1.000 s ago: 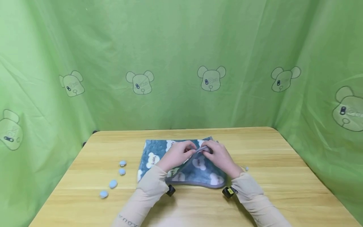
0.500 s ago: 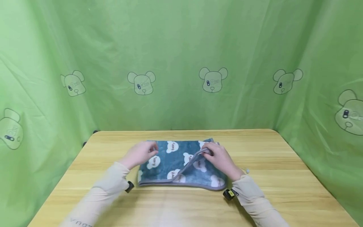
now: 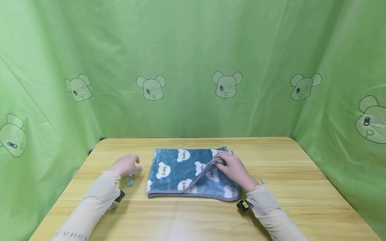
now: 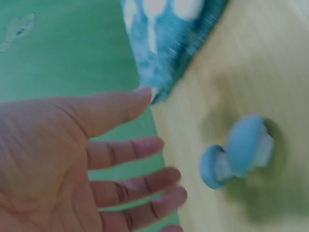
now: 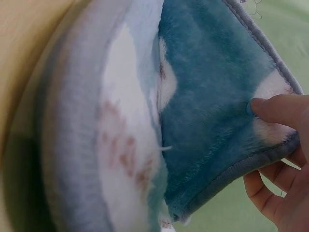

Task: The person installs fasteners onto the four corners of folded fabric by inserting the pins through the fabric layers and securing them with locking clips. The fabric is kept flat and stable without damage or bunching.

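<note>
A folded teal fleece blanket with white bear heads and grey trim lies mid-table, its front right corner raised. My right hand pinches the trimmed edge there. In the right wrist view the thumb presses the fleece near a bear print, with a bit of light blue at its tip. To the blanket's left, my left hand hovers with its fingers loosely extended and holds nothing. Close by are small mushroom-shaped pieces with blue caps; one mushroom piece shows just below the hand, and a larger cap appears in the left wrist view.
Another blue piece is partly covered by the left sleeve. A small light-blue piece lies right of the right wrist. Green curtains with bear outlines surround the wooden table.
My left hand has let go of the blanket's raised edge and travelled left, past the blanket, to the blue pieces. My right hand stays in place, still holding the edge.
</note>
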The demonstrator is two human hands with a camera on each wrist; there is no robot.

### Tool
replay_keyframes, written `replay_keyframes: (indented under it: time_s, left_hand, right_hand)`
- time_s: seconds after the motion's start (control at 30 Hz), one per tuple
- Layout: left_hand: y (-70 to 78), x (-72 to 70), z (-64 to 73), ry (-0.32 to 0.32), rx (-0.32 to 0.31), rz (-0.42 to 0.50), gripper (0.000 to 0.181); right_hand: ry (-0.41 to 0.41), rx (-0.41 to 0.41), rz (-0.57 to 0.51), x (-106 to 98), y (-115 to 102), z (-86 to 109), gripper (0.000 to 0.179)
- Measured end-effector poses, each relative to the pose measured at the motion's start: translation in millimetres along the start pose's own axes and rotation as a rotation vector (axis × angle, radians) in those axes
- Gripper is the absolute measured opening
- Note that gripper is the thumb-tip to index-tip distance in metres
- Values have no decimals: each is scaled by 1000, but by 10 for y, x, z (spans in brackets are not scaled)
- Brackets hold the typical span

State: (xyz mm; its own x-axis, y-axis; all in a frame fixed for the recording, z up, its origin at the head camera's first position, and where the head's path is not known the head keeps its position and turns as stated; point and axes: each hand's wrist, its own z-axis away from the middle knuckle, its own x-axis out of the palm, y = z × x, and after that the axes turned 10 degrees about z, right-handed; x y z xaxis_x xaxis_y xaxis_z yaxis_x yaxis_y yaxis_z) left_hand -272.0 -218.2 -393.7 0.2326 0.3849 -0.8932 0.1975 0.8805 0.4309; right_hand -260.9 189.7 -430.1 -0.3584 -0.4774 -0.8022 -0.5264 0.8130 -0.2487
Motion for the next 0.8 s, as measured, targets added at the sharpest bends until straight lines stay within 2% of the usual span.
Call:
replay_keyframes:
  time_s: [0.23, 0.3, 0.63, 0.8]
  left_hand:
    - [-89, 18, 44, -28, -199, 2, 24]
    - [-91, 21, 62, -27, -229, -5, 25]
    - [-100, 97, 60, -26, -246, -12, 21]
    - [-137, 142, 43, -22, -233, 0, 17]
  right_hand:
    - [-7, -3, -1, 1, 4, 6, 15]
    - [-12, -4, 0, 0, 3, 5, 15]
    - [-31, -1, -7, -20, -2, 3, 15]
    - [-24, -1, -10, -15, 12, 4, 15]
